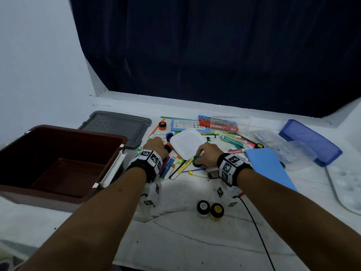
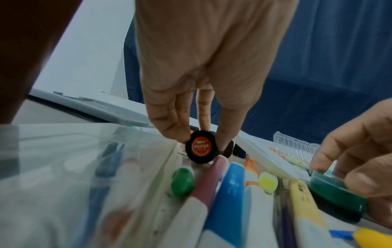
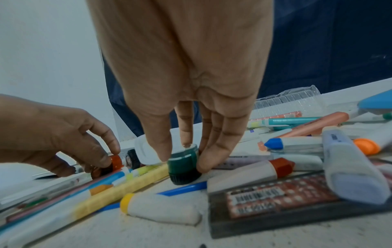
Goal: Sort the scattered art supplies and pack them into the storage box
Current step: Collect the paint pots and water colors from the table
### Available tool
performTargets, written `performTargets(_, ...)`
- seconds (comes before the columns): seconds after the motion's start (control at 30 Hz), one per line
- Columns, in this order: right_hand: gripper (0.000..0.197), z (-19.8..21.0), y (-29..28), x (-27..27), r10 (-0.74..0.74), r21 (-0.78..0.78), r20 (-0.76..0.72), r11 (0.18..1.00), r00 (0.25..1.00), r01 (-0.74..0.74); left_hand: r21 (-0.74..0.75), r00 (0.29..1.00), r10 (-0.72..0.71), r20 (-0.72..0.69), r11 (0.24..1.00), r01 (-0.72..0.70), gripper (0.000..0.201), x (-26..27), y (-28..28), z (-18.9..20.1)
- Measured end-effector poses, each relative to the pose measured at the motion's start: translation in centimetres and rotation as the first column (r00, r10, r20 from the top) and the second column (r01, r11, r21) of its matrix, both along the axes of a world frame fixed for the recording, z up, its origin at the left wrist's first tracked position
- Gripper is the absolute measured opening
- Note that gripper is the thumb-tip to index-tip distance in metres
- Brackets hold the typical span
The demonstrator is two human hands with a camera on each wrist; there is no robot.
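My left hand [image 1: 156, 146] pinches a small orange poster-paint jar [image 2: 201, 146] with a black ribbed cap, lying on its side among the markers [image 1: 170, 167]; the jar's orange body [image 3: 116, 162] shows in the right wrist view. My right hand [image 1: 207, 156] grips a green paint jar [image 3: 184, 163] between thumb and fingers, its black cap down on the table; the green jar [image 1: 197, 160] sits just below the white square lid [image 1: 187, 142]. The brown storage box [image 1: 58, 163] stands open at the left, with an inner tray in it.
A grey lid [image 1: 117, 127] lies behind the box. Black-capped paint jars [image 1: 210, 209] stand near the front. A blue sheet [image 1: 269, 165], a blue case [image 1: 310, 141], clear plastic packs [image 1: 230, 124] and a palette [image 1: 347, 190] fill the right side. A black cable [image 1: 254, 223] runs forward.
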State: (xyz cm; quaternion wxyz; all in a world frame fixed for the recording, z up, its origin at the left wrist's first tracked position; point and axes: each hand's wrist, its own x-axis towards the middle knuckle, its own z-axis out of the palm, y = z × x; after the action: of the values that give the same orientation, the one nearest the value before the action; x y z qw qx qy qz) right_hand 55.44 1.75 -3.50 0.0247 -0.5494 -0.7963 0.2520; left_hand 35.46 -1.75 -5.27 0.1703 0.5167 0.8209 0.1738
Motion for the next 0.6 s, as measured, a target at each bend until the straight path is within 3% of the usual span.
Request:
performTargets(0.3,0.029,1.5,-1.0,0.8,-0.087,-0.009,-0.168,0.996,0.982,0.087,0.083,0.986,-0.043,0.162,0.996,0.029,0.028,1.5,-1.6,3.0)
performTargets(0.5,0.022,3.4,-3.6,4.3,-0.177,0.018,-0.378,0.980,0.909,0.199,0.235,0.914,-0.252,0.317,0.955,0.182,0.014,4.5,-4.0,4.2)
performTargets(0.6,0.032,3.6,-5.9,7.1,-0.177,-0.032,-0.447,0.983,0.877,0.182,0.283,0.876,-0.361,0.321,0.919,0.275,0.019,6.7,-5.4,4.7)
